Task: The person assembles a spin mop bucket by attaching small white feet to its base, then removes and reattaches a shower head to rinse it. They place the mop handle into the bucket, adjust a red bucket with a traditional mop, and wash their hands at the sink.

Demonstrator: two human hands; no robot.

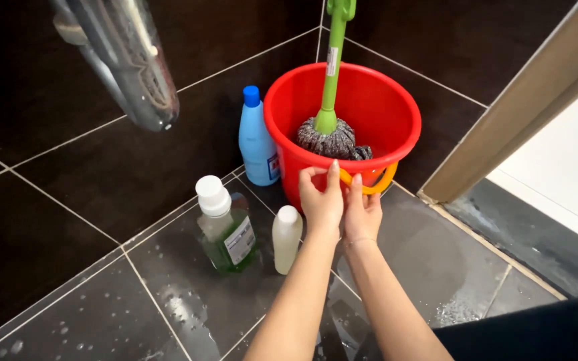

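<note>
**Hands on the bucket rim**

Bucket [376, 110], red and round, stands on the wet grey tiled floor [436, 267] in the corner of dark tiled walls. A mop [332, 130] rests inside it, its grey stringy head down in the bucket and its green handle rising straight up out of view. An orange bail handle [379, 184] hangs down against the bucket's near side.

Both hands meet at the near rim. The left hand [321, 200] has its fingers [333, 175] curled over the rim's edge, thumb hooked toward the bucket wall, gripping the rim. The right hand [362, 210] lies just beside it, touching it, with its fingers [356, 187] closed around the orange handle where it hangs below the rim.

A blue bottle [257, 140] with a blue cap stands upright, touching the bucket's left side. Nearer the camera stand a clear bottle of green liquid [225, 227] with a white cap and a small pale bottle [286, 237], both upright and just left of the left forearm. Water drops speckle the floor. A shiny metal fixture [128, 60] hangs at upper left, and a door frame [523, 107] slants at right.
</note>
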